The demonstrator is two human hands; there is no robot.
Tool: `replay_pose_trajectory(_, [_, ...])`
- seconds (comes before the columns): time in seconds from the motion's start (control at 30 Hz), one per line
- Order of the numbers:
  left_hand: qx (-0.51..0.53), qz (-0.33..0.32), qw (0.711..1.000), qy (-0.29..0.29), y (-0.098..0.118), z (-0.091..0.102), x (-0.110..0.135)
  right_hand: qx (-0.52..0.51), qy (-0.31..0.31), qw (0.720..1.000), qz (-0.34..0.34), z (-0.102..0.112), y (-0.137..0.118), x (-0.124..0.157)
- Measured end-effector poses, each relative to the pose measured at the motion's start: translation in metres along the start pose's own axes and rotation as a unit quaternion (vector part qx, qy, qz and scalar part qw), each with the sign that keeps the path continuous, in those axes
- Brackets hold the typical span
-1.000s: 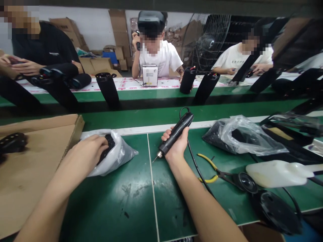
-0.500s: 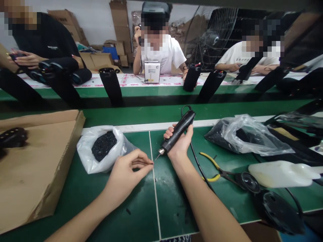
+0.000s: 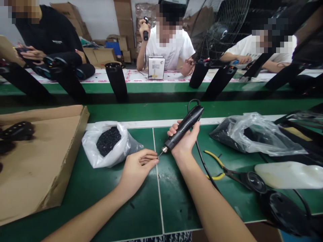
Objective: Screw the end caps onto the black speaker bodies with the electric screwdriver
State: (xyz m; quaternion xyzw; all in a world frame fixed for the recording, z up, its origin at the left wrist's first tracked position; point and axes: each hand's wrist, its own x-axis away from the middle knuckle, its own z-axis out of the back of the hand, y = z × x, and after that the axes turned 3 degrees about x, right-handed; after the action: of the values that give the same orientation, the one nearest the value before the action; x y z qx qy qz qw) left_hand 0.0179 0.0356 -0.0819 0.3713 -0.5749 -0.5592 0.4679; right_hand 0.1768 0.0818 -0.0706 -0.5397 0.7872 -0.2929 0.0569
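Note:
My right hand [image 3: 185, 139] is closed around a black electric screwdriver [image 3: 185, 127], its thin bit slanting down to the left. At the bit's tip, the thumb and fingers of my left hand [image 3: 141, 164] are pinched together on a tiny dark piece, apparently a screw, mostly hidden by the fingertips. Just beyond my left hand stands an open white plastic bag [image 3: 88, 148] full of small black screws [image 3: 108, 141]. The screwdriver's cord [image 3: 205, 164] runs down past my right forearm.
A cardboard tray [image 3: 37, 164] with black parts lies at left. On the right are yellow-handled pliers [image 3: 222, 168], a clear bag [image 3: 270, 137], a white bottle [image 3: 287, 174] and round black parts [image 3: 282, 208]. Black cylinders [image 3: 117, 82] line the far bench, where several people sit.
The view has shifted, so the bench appears moved slightly right. My left fingertips and the screwdriver bit have come closer together. The person opposite has raised a black tool.

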Motion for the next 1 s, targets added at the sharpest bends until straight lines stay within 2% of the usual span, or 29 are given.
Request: replay_pose_trajectory(1.0, [-0.007,-0.022,0.999,-0.036,-0.0076,0.0001,0.0019,0.038,-0.009,0.999,0.015,-0.0055,-0.0019,0.0029])
